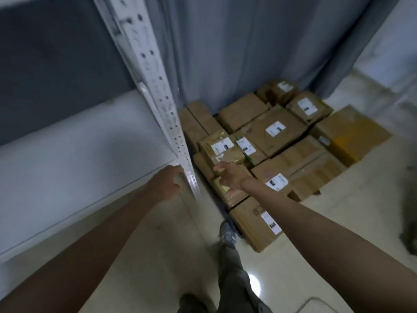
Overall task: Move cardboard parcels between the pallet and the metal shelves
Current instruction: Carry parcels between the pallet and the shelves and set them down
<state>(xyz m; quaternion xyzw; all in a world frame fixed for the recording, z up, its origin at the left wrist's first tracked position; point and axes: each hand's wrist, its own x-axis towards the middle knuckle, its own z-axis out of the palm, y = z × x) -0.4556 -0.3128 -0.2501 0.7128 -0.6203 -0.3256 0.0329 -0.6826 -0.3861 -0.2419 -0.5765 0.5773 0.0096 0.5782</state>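
beside one white metal shelf, roughly thirteen cardboard parcels blur together on the floor, pallet hidden, as left hand and right hand reach, fingers loose, holding nothing.

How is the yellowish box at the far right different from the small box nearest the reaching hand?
The yellow-tinted cardboard box is bigger and sits at the stack's outer edge; the small taped brown parcel lies beside the white metal shelf post. The parcel's white label faces up; the yellow box's is on its side. Both are cardboard.
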